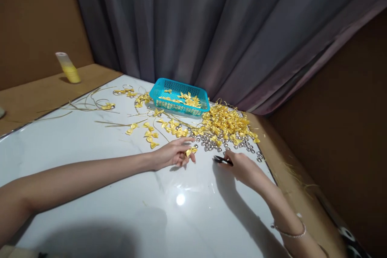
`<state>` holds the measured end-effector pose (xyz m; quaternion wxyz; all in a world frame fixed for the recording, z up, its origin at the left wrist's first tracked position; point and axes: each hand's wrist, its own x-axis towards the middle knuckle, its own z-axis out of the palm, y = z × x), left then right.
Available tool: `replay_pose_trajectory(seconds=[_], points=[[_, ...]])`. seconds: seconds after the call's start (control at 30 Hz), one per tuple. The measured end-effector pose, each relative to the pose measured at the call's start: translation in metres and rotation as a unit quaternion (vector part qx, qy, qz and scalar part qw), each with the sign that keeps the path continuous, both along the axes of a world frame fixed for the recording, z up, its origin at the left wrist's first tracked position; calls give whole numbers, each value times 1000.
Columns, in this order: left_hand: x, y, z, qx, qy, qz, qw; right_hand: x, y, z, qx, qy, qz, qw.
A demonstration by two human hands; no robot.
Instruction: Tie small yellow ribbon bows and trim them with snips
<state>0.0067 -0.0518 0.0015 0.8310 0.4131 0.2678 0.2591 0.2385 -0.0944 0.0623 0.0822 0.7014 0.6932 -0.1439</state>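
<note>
Over the white tabletop, my left hand [173,154] reaches in from the left with a small yellow ribbon bow [191,151] pinched at its fingertips. A tiny silver piece shows by the bow's upper edge. To the right, my right hand [243,167] is closed around dark thread snips [222,160], their tips pointing left toward the bow. The tool is apart from the bow. Just beyond both hands lie many small silver beads or bells [211,142], too small to tell which. Behind them rises a heap of yellow bows [226,119].
A blue plastic basket [179,109] holding loose yellow bows stands at the back. Loose bows [150,134] and gold cords [117,123] lie left of the heap. A yellow-and-white bottle-like container [69,68] stands far left. A grey curtain [181,28] hangs behind the table.
</note>
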Motion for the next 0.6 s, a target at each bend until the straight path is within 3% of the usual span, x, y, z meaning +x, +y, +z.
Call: replay_pose_trajectory(seconds=[0.07, 0.13, 0.23, 0.33, 0.43, 0.6], points=[[0, -3, 2, 31, 6, -13, 999, 3, -6, -9, 6, -23, -4, 1000], [0, -7, 4, 68, 13, -32, 997, 2, -13, -13, 63, -8, 2, 998], [-1, -11, 5, 98, 9, -78, 992, -7, -21, -9, 122, 161, 28, 979], [-3, -15, 6, 129, -18, -119, 984, -21, -23, -6, 6, 435, 44, 899], [-3, -19, 6, 201, -6, -125, 972, -32, -20, -12, -68, 570, 4, 819], [-3, -24, 1, 357, 88, -75, 927, -33, -17, -21, -100, 590, -36, 800]])
